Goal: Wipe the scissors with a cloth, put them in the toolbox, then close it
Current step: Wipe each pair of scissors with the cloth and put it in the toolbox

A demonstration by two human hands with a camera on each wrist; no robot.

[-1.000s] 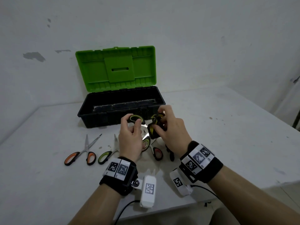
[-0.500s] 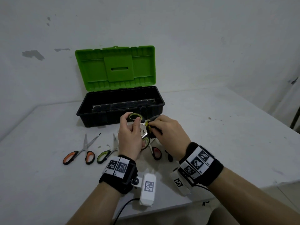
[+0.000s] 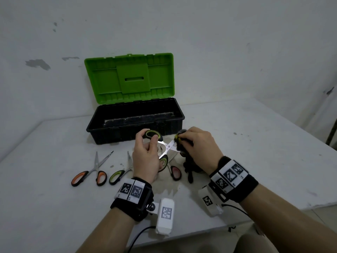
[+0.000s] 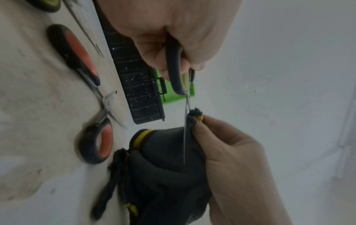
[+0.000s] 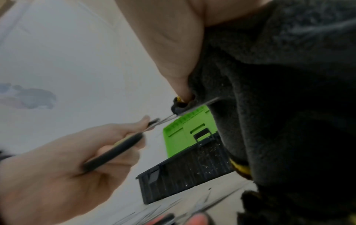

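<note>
Holding the black-and-lime-handled steel scissors [image 3: 162, 145] by the handles, the left hand [image 3: 145, 161] has its fingers curled round the upper loop, thumb and finger pinching it; the blades are spread and point right toward the right hand [image 3: 198, 143]. That hand is clenched on a dark grey fabric cloth with yellow trim [image 4: 165, 167], bunched round the upper blade, fingertips [image 4: 200, 123] pinching fabric against the steel just past the pivot. In the left wrist view the blade edge runs down into the folds of cloth. Both hands are lifted above the white table [image 3: 255, 143], just in front of the front wall of the black plastic toolbox [image 3: 135, 123], which stands near the table's far edge with its green hinged lid [image 3: 129, 77] upright and open against the wall. Nothing can be made out in the box from these views. Toward the front-left of the table lie orange-handled scissors [image 3: 91, 172], blades apart, and beside them a second lime-handled pair [image 3: 120, 172], partly hidden under the left hand. A red-handled pair [image 3: 175, 172] lies under the hands, near the front edge, on a pale stained patch of tabletop.
</note>
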